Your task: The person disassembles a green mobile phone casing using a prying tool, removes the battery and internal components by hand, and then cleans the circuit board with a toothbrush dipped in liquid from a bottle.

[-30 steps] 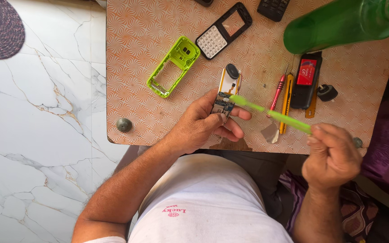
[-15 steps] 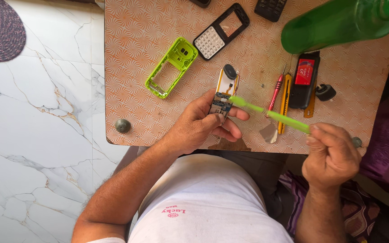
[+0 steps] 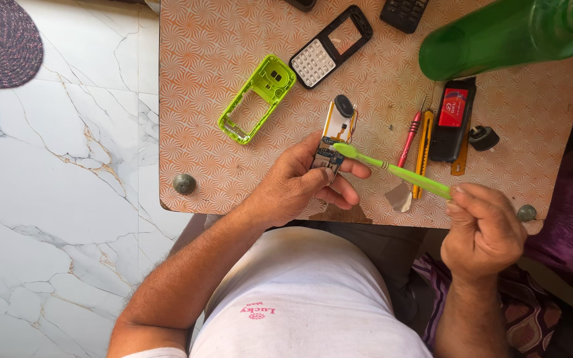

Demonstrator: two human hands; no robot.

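Note:
My left hand [image 3: 300,182] grips a phone circuit board [image 3: 334,136] at its near end, holding it just above the orange patterned table [image 3: 233,172]. My right hand [image 3: 482,229] holds a green toothbrush [image 3: 399,171] by its handle. The brush head rests on the board near my left fingertips. A lime-green phone frame [image 3: 257,99] lies left of the board. A black phone front with a white keypad [image 3: 330,46] lies beyond it.
A green plastic bottle [image 3: 505,33] leans over the table's far right. A red screwdriver [image 3: 408,139], a yellow cutter [image 3: 422,154], a black battery with a red label [image 3: 452,119] and a small black part [image 3: 483,138] lie at the right. Marble floor [image 3: 61,199] is left.
The toothbrush has shifted slightly along the board; both hands stay in nearly the same place.

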